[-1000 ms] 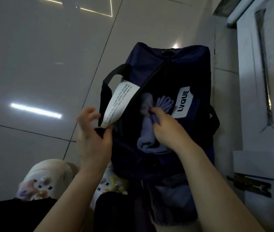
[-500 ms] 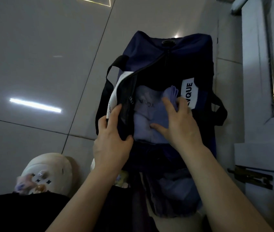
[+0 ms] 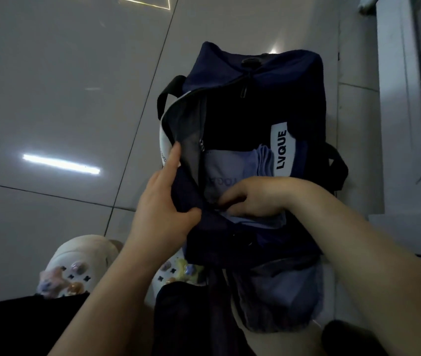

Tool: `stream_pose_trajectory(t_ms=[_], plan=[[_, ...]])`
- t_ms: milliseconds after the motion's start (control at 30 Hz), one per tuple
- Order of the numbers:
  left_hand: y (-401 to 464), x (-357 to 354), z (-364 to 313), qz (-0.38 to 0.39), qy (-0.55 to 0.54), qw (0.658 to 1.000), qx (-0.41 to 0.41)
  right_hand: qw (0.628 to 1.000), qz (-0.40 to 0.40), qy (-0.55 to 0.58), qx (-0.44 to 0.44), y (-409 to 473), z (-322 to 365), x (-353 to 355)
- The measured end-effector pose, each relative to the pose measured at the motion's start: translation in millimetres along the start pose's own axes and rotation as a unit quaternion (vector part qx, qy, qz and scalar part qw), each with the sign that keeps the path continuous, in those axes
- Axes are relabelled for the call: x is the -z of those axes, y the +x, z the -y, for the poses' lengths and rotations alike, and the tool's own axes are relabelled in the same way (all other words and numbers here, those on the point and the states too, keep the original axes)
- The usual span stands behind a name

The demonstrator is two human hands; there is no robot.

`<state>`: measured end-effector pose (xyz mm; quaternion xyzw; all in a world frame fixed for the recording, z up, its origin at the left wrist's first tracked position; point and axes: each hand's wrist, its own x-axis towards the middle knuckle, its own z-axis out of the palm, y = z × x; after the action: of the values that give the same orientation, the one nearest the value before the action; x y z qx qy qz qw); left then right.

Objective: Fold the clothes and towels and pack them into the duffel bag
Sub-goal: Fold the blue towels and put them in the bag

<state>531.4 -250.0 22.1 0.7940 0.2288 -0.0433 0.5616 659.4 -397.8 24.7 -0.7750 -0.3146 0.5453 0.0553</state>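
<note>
Down on the pale tiled floor (image 3: 50,86) sits a navy duffel bag (image 3: 255,70), top zip open, with a white "LVQUE" label (image 3: 282,150) on the right side of the opening. That's the only view, from the head cam, looking straight down.

Left hand (image 3: 163,209) has its grip curled round the left edge of the bag's opening, thumb on the near side and fingers up along the flap, holding it wide. Right hand (image 3: 253,199) is reaching into the bag with fingers bent down onto the folded lavender clothes (image 3: 232,168) inside; can't tell if it's actually pinching the fabric or just pressing on it, since the fingertips are tucked in shadow.

Folded stuff lies flat inside the bag, with some stacked edges showing just next to the label. More purplish cloth (image 3: 281,299) hangs at the near end of the bag, outside it. Two white clogs with charms (image 3: 75,268) are on the floor at lower left.
</note>
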Motion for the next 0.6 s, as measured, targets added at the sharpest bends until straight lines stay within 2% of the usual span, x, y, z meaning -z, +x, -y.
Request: stream_pose_trajectory(t_ms=[200,267,333,367,433,500,600], plan=[[-9,1,-12,0.048,0.01,0.998,-0.03,0.997,-0.063,0.038,0.032,8,-7,-16],[-12,9,-8,0.042,-0.008,0.999,-0.02,0.994,-0.061,0.07,0.059,6,-7,-12],[-15,15,-4,0.034,-0.038,0.999,-0.003,0.987,-0.098,0.104,0.078,3,-7,-8],[-16,16,-3,0.036,-0.033,0.999,0.0,0.983,-0.146,0.078,0.078,3,-7,-8],[-18,17,-2,0.035,0.009,0.999,-0.003,0.97,-0.229,-0.064,0.06,7,-7,-14],[-19,16,-4,0.021,0.029,0.999,-0.005,0.961,-0.221,-0.167,0.016,14,-4,-26],[-18,15,-8,0.008,-0.004,1.0,-0.008,0.969,-0.191,-0.156,-0.002,17,-2,-37]])
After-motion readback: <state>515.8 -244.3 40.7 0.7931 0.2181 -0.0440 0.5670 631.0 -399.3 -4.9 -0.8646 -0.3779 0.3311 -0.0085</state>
